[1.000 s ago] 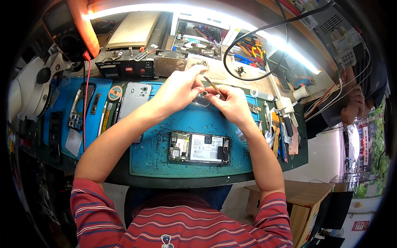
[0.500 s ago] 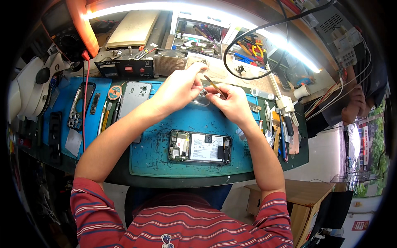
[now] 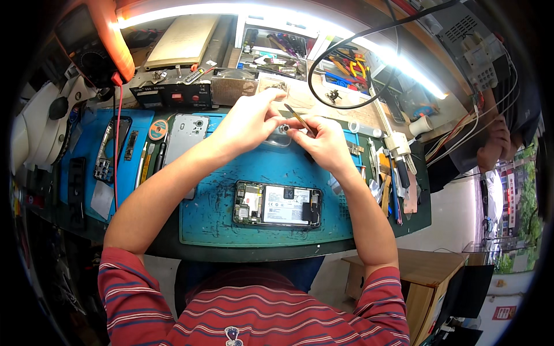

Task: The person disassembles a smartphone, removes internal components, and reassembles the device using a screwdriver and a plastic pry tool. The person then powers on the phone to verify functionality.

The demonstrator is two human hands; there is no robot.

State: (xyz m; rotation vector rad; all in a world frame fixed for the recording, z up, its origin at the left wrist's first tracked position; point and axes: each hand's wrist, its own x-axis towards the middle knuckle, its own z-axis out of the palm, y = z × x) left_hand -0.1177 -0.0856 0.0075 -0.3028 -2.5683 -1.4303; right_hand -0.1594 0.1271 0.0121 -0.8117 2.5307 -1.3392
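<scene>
Near the far side of the blue work mat (image 3: 213, 222), my two hands meet. My left hand (image 3: 247, 122) is closed in a pinch at a small dark and silvery part (image 3: 284, 129), too small to name. The fingertips of my right hand (image 3: 323, 143) touch the same part. A slim brown tool (image 3: 296, 117) also sits in that hand, slanting up and left. Under my fingers lies a small clear dish (image 3: 278, 139), partly hidden. Nearer to me, an opened phone (image 3: 277, 205) shows its battery and circuit board.
A grey phone back cover (image 3: 183, 135) lies left of my left forearm, with a phone frame (image 3: 111, 151) and solder spool (image 3: 158, 129) beyond. Hand tools (image 3: 388, 184) crowd the right edge. A multimeter (image 3: 92, 49) and a black cable loop (image 3: 314, 69) stand above the bench.
The whole view has shifted very slightly. My hands stay together at the small part, with hardly any finger movement; the opened phone has not moved on the mat.
</scene>
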